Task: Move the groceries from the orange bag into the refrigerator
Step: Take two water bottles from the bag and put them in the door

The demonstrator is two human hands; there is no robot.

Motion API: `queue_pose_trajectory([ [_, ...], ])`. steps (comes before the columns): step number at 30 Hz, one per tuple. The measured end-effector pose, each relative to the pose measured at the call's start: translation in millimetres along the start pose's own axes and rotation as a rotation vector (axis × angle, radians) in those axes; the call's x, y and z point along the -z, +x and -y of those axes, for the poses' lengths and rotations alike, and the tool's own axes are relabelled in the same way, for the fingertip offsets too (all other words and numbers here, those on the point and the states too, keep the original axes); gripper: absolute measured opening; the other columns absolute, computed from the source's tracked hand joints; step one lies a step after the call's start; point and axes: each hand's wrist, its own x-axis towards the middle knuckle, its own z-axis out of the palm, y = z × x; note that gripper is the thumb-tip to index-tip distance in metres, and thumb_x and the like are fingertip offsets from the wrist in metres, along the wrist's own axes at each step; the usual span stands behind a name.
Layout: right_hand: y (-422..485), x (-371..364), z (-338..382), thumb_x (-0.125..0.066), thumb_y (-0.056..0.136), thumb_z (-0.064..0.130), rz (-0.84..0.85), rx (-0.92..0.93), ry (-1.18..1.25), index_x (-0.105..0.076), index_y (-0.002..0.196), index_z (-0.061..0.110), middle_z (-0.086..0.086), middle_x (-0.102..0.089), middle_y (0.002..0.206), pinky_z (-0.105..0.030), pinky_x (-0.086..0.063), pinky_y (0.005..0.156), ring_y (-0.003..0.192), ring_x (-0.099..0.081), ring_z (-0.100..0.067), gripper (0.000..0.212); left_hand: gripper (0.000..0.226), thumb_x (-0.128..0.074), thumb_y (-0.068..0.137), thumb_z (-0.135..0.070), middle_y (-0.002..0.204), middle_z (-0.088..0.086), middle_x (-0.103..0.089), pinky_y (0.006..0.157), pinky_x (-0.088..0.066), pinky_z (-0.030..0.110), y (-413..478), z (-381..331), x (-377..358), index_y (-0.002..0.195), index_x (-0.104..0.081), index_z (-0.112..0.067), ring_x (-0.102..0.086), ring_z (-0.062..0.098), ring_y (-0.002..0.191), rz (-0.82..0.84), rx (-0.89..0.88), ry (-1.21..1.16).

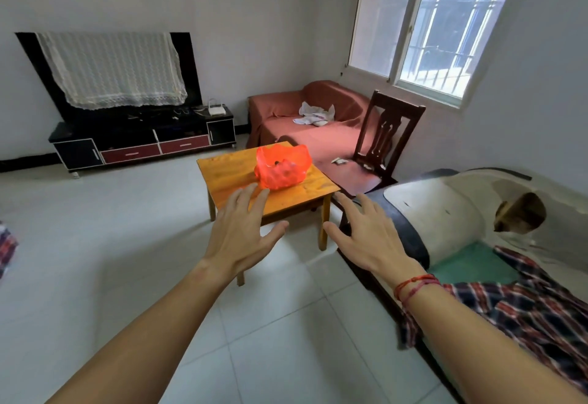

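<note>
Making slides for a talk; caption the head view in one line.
Left hand and right hand, both open, extend toward the orange bag on a small wooden table.

Bare floor (127,228) reaches the table (222,165) (chair (386,139) flanks it).

One wide-angle camera on the person's head is looking forward and down across the tiled floor (95,244). It is facing the worktop (222,166) from beyond its near corner, some way back, and is catching the left hand (241,231) and right hand (366,238) stretched out close below the lens.
</note>
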Motion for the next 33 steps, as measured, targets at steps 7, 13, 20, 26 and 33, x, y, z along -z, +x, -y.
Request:
queue_pose_trajectory([
  [7,109.8,-19.6,-34.9,-0.046,0.094,0.062,0.048,0.011,0.044,-0.024,0.155,0.038,-0.011,-0.028,0.160,-0.048,-0.034,0.112,0.143,-0.029,-0.032,0.069,0.084,-0.029,0.085,-0.073,0.157,0.005,-0.031,0.113,-0.034,0.048,98.7,11.5,-47.8,0.149,-0.037,-0.019,-0.027,0.026,0.144,0.044,0.038,0.023],
  [13,201.5,-58.7,-59.3,-0.044,0.096,0.061,0.073,0.020,0.026,-0.023,0.156,0.036,-0.010,-0.028,0.159,-0.047,-0.035,0.109,0.144,-0.029,-0.031,0.069,0.086,-0.028,0.084,-0.073,0.154,0.007,-0.037,0.111,-0.035,0.046,179.4,39.5,-104.4,0.146,-0.041,-0.015,-0.032,0.028,0.141,0.048,0.036,0.038],
  [20,325.4,-117.2,-77.9,-0.043,0.095,0.064,0.138,-0.014,-0.007,-0.021,0.155,0.038,-0.008,-0.027,0.160,-0.047,-0.036,0.108,0.143,-0.030,-0.030,0.070,0.082,-0.039,0.085,-0.069,0.149,0.011,-0.043,0.107,-0.039,0.044,288.1,95.5,-182.2,0.145,-0.044,-0.012,-0.037,0.030,0.137,0.090,0.032,-0.001],
  [26,425.7,-150.1,-87.3,-0.046,0.095,0.062,0.195,-0.042,-0.018,-0.023,0.155,0.037,-0.012,-0.029,0.159,-0.047,-0.036,0.107,0.141,-0.034,-0.034,0.069,0.077,-0.049,0.085,-0.064,0.145,0.012,-0.047,0.107,-0.039,0.044,375.9,134.5,-227.4,0.142,-0.046,-0.012,-0.041,0.031,0.133,0.113,0.048,-0.047],
  [33,523.4,-197.4,-93.9,-0.046,0.094,0.064,0.249,-0.009,-0.028,-0.022,0.155,0.036,-0.013,-0.033,0.156,-0.048,-0.038,0.108,0.137,-0.038,-0.035,0.072,0.080,-0.042,0.083,-0.067,0.146,0.013,-0.046,0.109,-0.037,0.043,454.2,163.7,-273.7,0.143,-0.046,-0.013,-0.040,0.031,0.133,0.157,0.090,-0.088],
])
